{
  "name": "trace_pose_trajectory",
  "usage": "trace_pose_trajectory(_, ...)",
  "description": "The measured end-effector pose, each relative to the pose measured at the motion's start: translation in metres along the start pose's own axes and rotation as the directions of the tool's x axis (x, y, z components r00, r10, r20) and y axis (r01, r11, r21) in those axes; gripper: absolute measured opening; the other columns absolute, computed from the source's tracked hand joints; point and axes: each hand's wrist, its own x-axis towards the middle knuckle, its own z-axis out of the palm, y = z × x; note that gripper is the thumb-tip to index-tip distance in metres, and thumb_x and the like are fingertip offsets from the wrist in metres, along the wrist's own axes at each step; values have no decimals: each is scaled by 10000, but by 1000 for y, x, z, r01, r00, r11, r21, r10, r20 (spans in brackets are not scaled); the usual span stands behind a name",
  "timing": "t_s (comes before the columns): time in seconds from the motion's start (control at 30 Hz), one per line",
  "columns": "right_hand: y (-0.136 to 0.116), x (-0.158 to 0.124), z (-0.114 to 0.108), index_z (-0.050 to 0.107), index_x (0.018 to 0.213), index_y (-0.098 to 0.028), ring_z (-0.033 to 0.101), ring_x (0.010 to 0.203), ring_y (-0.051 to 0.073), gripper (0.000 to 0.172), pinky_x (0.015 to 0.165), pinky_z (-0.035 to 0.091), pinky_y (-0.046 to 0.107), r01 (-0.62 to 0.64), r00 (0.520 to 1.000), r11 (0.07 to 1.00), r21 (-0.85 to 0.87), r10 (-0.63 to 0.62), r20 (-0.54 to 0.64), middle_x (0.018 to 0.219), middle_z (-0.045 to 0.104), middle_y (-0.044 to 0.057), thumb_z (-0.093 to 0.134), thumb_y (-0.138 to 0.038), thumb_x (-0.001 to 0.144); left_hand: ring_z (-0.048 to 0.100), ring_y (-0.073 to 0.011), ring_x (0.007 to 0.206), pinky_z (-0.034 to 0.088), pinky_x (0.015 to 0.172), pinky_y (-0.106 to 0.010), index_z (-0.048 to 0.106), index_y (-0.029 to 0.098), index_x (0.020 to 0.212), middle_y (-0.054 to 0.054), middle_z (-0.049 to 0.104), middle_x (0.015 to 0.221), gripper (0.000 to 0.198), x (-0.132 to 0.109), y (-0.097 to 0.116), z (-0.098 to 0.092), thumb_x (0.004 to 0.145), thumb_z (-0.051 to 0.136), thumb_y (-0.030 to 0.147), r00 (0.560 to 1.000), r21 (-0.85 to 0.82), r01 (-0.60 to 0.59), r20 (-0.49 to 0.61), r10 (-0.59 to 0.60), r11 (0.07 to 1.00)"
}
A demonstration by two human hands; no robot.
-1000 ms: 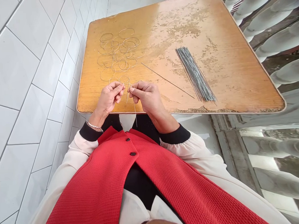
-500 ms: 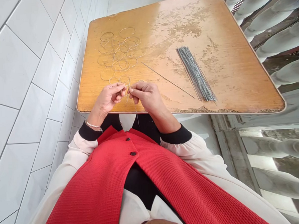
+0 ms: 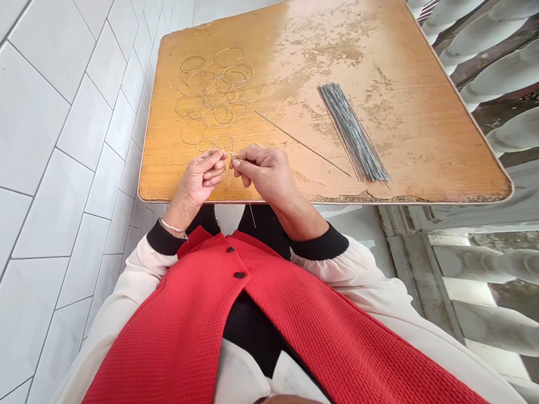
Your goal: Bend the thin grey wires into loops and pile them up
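Observation:
Both of my hands meet just above the near edge of the wooden table. My left hand pinches a thin metal wire between thumb and forefinger. Close beside it, my right hand pinches the same wire, whose loose end hangs down past the table edge. Part of the wire is hidden by my fingers. Beyond my hands lie several thin wire rings, loosely overlapping. One straight wire rests to the right of them. Farther right is a bundle of straight grey wires.
A white tiled wall runs along the left side of the table. On the right stands a pale balustrade with thick balusters. The tabletop's surface is worn and peeling, and its near edge is chipped.
My left fingers have curled in more and the left wrist has turned slightly. The hanging wire end has swung a little to the right. The rings and the bundle lie as before.

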Motion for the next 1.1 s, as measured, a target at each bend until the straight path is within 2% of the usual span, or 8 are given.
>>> trace_pose_trajectory(0.17,3,3,2,618,609,-157,424,409,40,270,446,346,201,29,1000,995,99,-30,7,538,570,-36,725,-182,856,300,55,375,251,361,-59,593,133,720,77,476,604,296,-1,1,3,1008,583,201,998,-53,-19,-59,16,998)
trace_pose_trajectory(0.33,6,4,4,666,721,-159,464,426,40,234,438,371,189,3,1000,981,192,-2,-8,617,629,-21,775,-314,858,377,37,410,315,393,-83,631,151,760,61,530,627,300,-1,5,3,1006,599,321,992,42,-79,-100,82,996)
trace_pose_trajectory(0.5,5,4,3,678,735,-155,461,432,36,216,433,370,185,-39,999,973,228,37,15,646,646,-10,777,-307,853,434,29,460,341,433,-93,603,154,764,61,554,655,234,2,5,-1,995,601,189,991,111,-125,-34,129,986)
trace_pose_trajectory(0.63,7,5,3,675,710,-153,454,436,35,207,436,362,187,-23,1000,974,225,24,-4,639,637,-8,769,-274,849,460,24,470,352,451,-102,555,153,744,64,542,637,285,1,5,2,1011,495,74,990,104,-129,-45,134,986)
trace_pose_trajectory(0.83,11,7,6,681,693,-154,439,430,41,187,437,358,193,-6,1000,976,217,12,-28,590,606,-21,757,-253,831,416,29,457,327,446,-107,496,164,742,74,480,633,301,-1,-2,11,1027,446,79,982,46,-134,-125,139,990)
trace_pose_trajectory(1.0,11,7,6,669,681,-156,438,427,44,189,437,365,192,-20,1000,977,214,22,-8,577,593,-26,760,-247,819,365,28,442,336,457,-109,471,172,748,80,420,622,312,-1,-8,12,1036,412,69,977,-34,-165,-140,159,986)
trace_pose_trajectory(1.1,11,7,6,680,702,-156,444,429,42,195,432,366,191,-28,1000,971,237,26,13,601,610,-21,774,-279,821,377,26,444,348,463,-111,494,172,746,77,442,627,293,-2,-5,11,1034,475,121,980,-10,-156,-129,153,988)
